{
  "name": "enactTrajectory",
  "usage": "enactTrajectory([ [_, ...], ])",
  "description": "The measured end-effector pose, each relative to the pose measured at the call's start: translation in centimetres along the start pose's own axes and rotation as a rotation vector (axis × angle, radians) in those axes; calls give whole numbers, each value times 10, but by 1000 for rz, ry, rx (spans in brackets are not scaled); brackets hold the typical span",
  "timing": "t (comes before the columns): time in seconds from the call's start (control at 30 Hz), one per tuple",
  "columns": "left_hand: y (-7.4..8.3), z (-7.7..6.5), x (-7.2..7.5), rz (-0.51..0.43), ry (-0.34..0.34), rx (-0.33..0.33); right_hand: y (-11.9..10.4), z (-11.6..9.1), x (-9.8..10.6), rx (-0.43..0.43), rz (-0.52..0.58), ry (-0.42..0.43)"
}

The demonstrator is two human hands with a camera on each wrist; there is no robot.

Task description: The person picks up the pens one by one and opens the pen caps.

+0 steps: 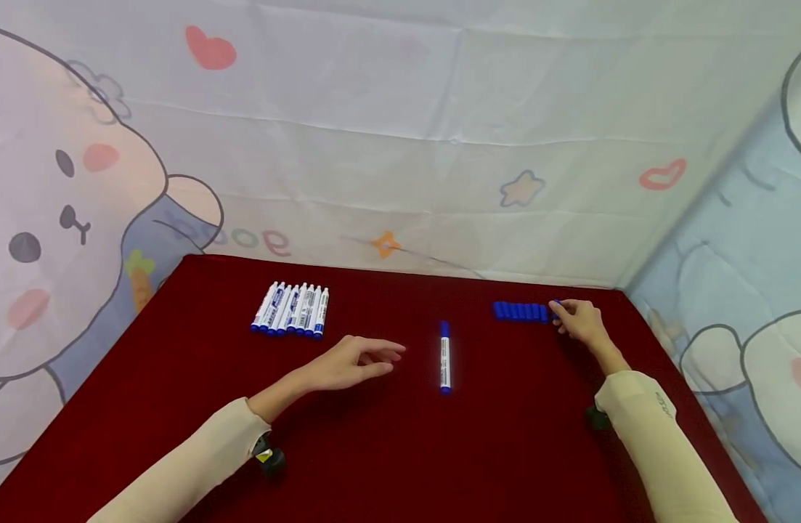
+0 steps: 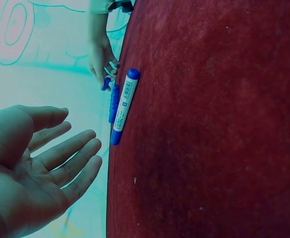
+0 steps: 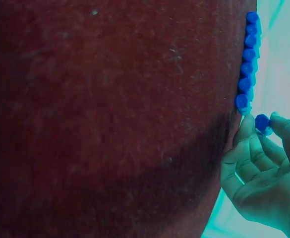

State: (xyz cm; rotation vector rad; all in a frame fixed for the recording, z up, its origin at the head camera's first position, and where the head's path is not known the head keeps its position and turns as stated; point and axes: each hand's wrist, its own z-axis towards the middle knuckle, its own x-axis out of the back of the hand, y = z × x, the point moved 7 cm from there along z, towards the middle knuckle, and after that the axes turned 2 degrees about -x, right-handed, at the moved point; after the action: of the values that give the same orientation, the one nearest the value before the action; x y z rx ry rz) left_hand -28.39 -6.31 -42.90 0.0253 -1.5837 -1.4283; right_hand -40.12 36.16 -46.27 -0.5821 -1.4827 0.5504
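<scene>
My right hand [image 1: 582, 321] pinches a blue marker cap [image 3: 262, 123] between thumb and fingers, at the right end of a row of blue caps [image 1: 521, 311]. In the right wrist view, the held cap sits just off the last cap of that row. My left hand [image 1: 351, 363] hovers with loosely spread fingers and an empty palm, left of a single marker [image 1: 445, 363]. This marker has a white barrel and a blue cap pointing to the back; it lies lengthwise on the red cloth.
Several white markers [image 1: 292, 310] without caps lie side by side at the back left, blue ends toward me. A dark red cloth covers the table [image 1: 400, 450]. Behind it hangs a pale printed curtain [image 1: 374, 145], which continues along the right side.
</scene>
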Motion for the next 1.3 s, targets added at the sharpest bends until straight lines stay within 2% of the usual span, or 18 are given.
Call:
enactTrajectory([
  [0.27, -1, 1, -7, -20, -10, -4, 19, 3, -6, -97, -78, -50],
  [0.93, -9, -2, -9, -12, -16, 12, 12, 11, -17, -98, -136, -123],
  [1.3, -8, -4, -7, -8, -4, 14, 10, 5, -12, -64, -32, -139],
])
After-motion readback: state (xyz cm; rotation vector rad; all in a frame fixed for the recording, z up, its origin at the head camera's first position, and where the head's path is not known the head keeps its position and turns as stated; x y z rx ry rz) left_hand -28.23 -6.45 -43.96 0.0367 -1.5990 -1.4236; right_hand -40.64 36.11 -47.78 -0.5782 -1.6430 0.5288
